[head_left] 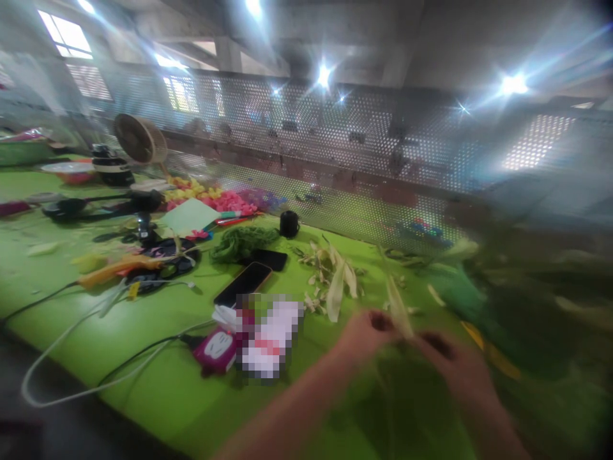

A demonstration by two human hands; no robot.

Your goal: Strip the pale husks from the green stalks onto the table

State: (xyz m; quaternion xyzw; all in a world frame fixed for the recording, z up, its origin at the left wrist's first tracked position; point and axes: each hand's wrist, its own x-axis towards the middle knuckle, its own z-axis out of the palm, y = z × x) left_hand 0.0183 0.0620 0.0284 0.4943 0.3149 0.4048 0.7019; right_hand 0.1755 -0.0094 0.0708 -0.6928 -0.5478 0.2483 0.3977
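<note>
Holding a thin, pale-yellow, leaf-like strip (396, 305) in closed pinches, bare left hand (364, 335) and bare right hand (450, 358) are risking a split from uneven tugging.

And there's the glossy bright-green table (138, 415), stretching right across the room, with dark floor (19, 374) showing below its near edge at lower left! Along the far side runs a grey perforated screen (316, 144), while starry white lamps (324, 76) blaze below a dull grey ceiling (364, 32) and a bright, pale-paned window (67, 30) glows upper left.
</note>
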